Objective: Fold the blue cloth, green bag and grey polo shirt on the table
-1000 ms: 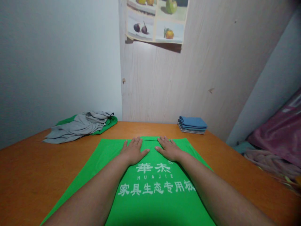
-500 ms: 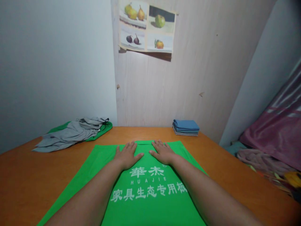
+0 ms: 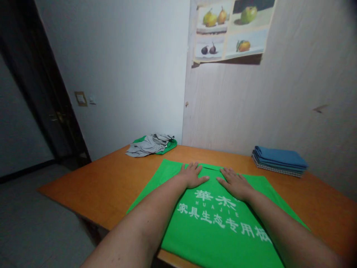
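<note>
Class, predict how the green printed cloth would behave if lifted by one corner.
The green cloth would probably droop, as it lies thin and flat on the table. It is likely light for its spread, since little thickness shows along its edges.

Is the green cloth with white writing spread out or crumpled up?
Spread out: the green cloth lies flat on the table, its white writing showing.

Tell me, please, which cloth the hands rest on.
The flat green cloth with white lettering; the crumpled grey cloth and folded blue stack lie untouched.

The green cloth reads "華杰 HUAJIE 家具生态专用板".
</note>
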`<state>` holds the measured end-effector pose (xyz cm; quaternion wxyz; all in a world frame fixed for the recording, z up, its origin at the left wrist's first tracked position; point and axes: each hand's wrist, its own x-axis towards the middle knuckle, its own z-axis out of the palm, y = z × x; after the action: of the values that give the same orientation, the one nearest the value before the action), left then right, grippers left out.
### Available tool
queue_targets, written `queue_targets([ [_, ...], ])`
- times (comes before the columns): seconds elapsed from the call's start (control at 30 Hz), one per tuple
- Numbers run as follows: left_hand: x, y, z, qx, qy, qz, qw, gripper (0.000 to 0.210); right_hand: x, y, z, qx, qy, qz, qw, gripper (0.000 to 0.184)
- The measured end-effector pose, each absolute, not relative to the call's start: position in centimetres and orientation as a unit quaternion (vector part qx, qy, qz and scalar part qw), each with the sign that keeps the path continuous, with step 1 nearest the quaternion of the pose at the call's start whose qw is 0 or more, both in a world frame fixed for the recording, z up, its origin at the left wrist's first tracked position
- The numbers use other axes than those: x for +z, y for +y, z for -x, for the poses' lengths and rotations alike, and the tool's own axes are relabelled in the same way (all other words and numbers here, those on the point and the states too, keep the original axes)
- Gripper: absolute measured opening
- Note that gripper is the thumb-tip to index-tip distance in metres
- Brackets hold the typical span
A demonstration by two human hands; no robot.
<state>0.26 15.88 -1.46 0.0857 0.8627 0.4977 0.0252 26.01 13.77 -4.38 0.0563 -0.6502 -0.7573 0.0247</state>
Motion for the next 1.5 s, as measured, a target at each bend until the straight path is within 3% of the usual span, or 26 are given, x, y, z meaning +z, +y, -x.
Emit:
queue_targets([
  [0.43,-1.2,14.8,10.0,0.016,0.582,-0.811,0.058,0.093,-4.4,13.8,-26.0,0.017,-0.761,0.646,0.061,0.088],
  [0.93,-1.3,16.5,16.1,0.028,0.684,-0.729,0.002,0.085,-4.1,14.1,-26.0,0.028,-0.757,0.652,0.044,0.086],
  [1.23,0.2,16.3,16.1,0.077,0.651,-0.755,-0.01,0.047,-3.1,14.9,-28.2,0.048,-0.755,0.646,0.104,0.087],
  [1.5,1.1,12.4,16.7,0.202,0.548,-0.809,0.062,0.04,-1.4,8.9,-32.9,0.034,-0.759,0.621,0.191,0.062],
])
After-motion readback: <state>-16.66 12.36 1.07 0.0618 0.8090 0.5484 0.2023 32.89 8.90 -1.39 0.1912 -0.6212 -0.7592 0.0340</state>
